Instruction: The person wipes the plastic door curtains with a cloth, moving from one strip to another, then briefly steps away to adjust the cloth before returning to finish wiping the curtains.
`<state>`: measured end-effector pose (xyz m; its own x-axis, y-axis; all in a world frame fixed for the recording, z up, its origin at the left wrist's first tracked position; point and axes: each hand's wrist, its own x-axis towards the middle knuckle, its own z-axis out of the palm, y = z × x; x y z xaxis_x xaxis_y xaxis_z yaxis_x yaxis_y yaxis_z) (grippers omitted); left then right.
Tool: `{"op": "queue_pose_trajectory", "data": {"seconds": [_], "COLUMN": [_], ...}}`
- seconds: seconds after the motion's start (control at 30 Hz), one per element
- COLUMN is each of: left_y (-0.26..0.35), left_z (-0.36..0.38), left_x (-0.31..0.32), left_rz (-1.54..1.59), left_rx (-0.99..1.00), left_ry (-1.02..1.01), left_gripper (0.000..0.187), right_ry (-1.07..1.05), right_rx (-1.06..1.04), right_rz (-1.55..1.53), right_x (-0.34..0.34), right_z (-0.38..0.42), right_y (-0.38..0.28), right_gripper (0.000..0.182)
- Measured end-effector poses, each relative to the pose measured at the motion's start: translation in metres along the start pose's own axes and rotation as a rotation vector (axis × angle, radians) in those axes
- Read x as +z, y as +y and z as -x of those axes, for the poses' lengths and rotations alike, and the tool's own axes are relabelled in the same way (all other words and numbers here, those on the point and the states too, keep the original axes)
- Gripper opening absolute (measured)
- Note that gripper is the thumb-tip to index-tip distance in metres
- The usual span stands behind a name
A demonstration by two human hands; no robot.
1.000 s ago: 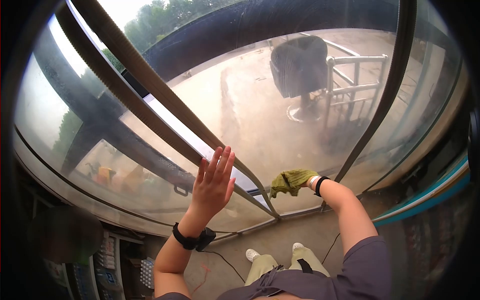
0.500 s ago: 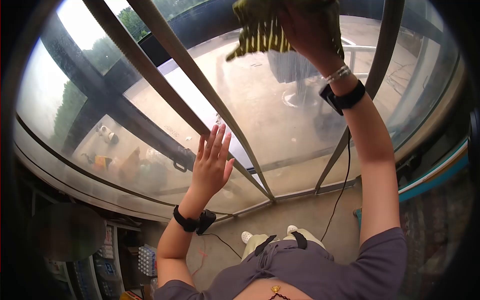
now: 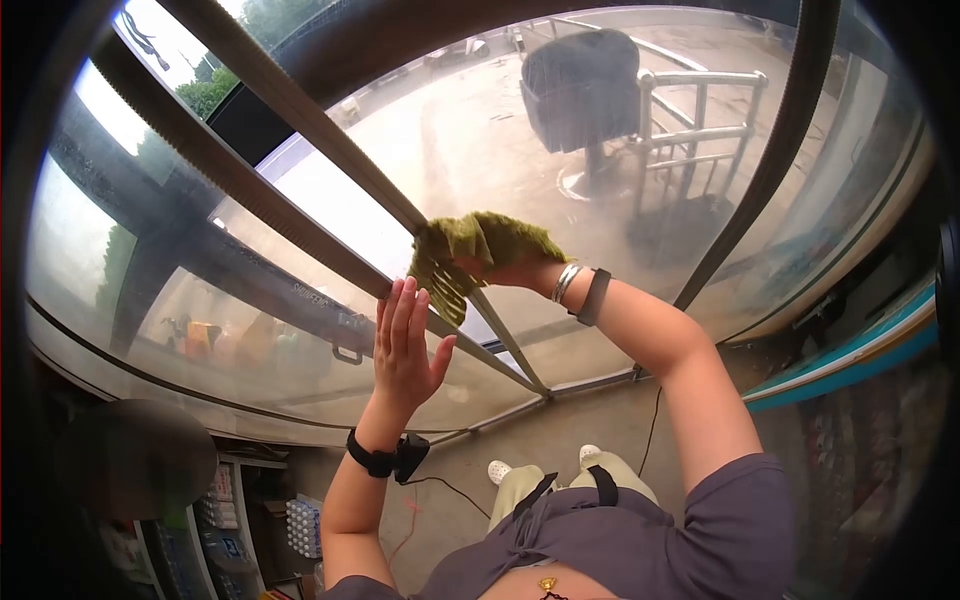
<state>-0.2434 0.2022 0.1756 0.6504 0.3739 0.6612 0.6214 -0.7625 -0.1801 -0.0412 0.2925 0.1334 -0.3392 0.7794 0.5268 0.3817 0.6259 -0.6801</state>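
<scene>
A crumpled olive-green cloth point(image 3: 490, 240) is pressed to the glass door, its lower left corner draping over the edge of the door frame. My right hand point(image 3: 525, 273) grips it, the fingers mostly hidden beneath the fabric. Streaks and haze show on the glass pane point(image 3: 600, 240) around the cloth. My left hand point(image 3: 405, 345) is open, its fingers stretched upward along the edge of the left door frame point(image 3: 290, 235). Between the two door frames is a narrow gap. Each wrist wears a dark band, and a black box sits on the left one.
Beyond the glass stand a dark round bin point(image 3: 580, 90) and a metal railing point(image 3: 700, 130). Shelves point(image 3: 225, 510) with packed goods are at lower left, near a blurred round shape. A blue-edged counter point(image 3: 850, 355) lies to the right. Thin cables hang near both arms.
My right hand has brought the cloth down and left from the top of the pane to the frame edge. My left hand stays near the left frame, shifted slightly lower.
</scene>
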Motion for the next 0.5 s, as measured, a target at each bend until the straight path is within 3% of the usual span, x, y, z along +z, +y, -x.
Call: {"op": "queue_pose_trajectory", "data": {"seconds": [0.03,0.17,0.2,0.23,0.27,0.3,0.33,0.4,0.43,0.5], "left_y": [0.000,-0.002,-0.001,-0.001,-0.001,-0.001,-0.002,-0.003,-0.001,0.002], "left_z": [0.002,0.007,0.007,0.006,0.006,0.005,0.006,0.008,0.008,0.007], "left_x": [0.002,0.006,0.006,0.006,0.006,0.006,0.005,0.004,0.003,0.004], "left_rz": [-0.018,-0.087,-0.097,-0.109,-0.122,-0.118,-0.130,-0.129,-0.150,-0.188], "left_rx": [-0.011,-0.001,-0.010,-0.015,-0.018,-0.023,-0.027,-0.018,-0.020,-0.020], "left_ry": [-0.012,-0.069,-0.071,-0.084,-0.096,-0.092,-0.080,-0.112,-0.111,-0.093], "left_gripper": [0.061,0.062,0.062,0.062,0.061,0.061,0.061,0.060,0.059,0.059], "right_ry": [-0.011,-0.344,-0.331,-0.457,-0.504,-0.750,-0.778,-0.698,-0.692,-1.003], "right_rx": [-0.110,0.154,0.140,0.088,0.249,0.372,0.467,0.846,0.848,0.343], "right_rz": [0.268,0.374,0.402,0.650,0.428,0.375,-0.094,-0.702,-0.689,0.224], "right_x": [0.014,0.049,0.064,0.094,0.088,0.066,0.108,0.077,0.057,0.019], "right_z": [0.017,0.080,0.102,0.130,0.138,0.134,0.165,0.166,0.150,0.115], "right_y": [0.027,0.080,0.103,0.158,0.154,0.119,0.191,0.177,0.149,0.096], "right_gripper": [0.034,0.032,0.030,0.028,0.028,0.025,0.020,0.019,0.019,0.025]}}
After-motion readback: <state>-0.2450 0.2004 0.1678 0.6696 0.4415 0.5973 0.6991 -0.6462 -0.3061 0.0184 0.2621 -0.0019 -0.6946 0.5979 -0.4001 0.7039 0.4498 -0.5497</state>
